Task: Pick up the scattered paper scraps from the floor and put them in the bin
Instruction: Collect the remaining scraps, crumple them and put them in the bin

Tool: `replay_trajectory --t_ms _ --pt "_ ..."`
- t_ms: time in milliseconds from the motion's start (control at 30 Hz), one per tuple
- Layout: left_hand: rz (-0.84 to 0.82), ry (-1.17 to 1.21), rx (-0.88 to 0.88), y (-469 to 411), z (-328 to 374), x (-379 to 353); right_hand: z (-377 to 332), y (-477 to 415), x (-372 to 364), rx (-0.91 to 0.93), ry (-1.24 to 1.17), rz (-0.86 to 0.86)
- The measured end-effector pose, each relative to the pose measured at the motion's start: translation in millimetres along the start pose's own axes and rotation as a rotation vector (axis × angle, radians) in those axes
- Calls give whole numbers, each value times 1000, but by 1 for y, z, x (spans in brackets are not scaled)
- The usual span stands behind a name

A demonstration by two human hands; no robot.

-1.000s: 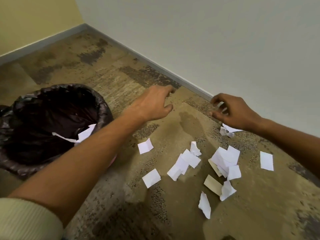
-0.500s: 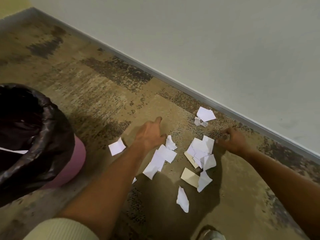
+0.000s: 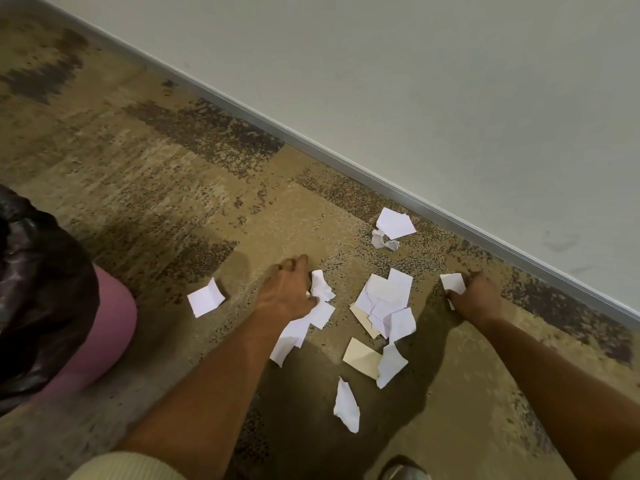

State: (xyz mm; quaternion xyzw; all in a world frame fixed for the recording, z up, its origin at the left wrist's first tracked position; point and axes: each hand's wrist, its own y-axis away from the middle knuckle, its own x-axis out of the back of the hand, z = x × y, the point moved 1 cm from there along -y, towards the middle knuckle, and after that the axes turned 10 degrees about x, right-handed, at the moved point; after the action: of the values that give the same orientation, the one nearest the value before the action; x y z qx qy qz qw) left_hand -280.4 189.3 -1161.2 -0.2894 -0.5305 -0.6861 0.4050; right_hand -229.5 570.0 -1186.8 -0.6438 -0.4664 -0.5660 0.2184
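Several white paper scraps (image 3: 386,299) and a tan one (image 3: 362,356) lie scattered on the brown carpet. My left hand (image 3: 285,292) is down on the floor, its fingers curled around a crumpled white scrap (image 3: 320,287). My right hand (image 3: 476,299) grips another white scrap (image 3: 453,283) at the right of the pile. A lone square scrap (image 3: 206,297) lies left of my left hand. The pink bin (image 3: 100,341) with a dark plastic liner (image 3: 38,299) stands at the left edge.
A grey wall with a metal baseboard (image 3: 381,174) runs diagonally behind the scraps. A flat scrap (image 3: 394,223) and a crumpled ball (image 3: 382,240) lie near the baseboard. A shoe tip (image 3: 403,471) shows at the bottom edge.
Both hands have dropped from the air to the carpet and closed on scraps. The view has swung right, so the bin has slid to the left edge.
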Motion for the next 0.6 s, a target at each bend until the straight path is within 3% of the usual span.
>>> replay_trajectory --t_ms 200,300,467,600 --pt "-68 20 48 0 -2 -11 4 -8 2 -233 -325 -45" --pt "-111 20 52 -3 -5 -13 -12 -5 6 -238 -481 4" --pt "-143 0 53 -6 -6 -9 -75 -7 17 24 -685 7" --pt "-141 -14 66 -8 -3 -11 -117 -16 26 283 -508 -71"
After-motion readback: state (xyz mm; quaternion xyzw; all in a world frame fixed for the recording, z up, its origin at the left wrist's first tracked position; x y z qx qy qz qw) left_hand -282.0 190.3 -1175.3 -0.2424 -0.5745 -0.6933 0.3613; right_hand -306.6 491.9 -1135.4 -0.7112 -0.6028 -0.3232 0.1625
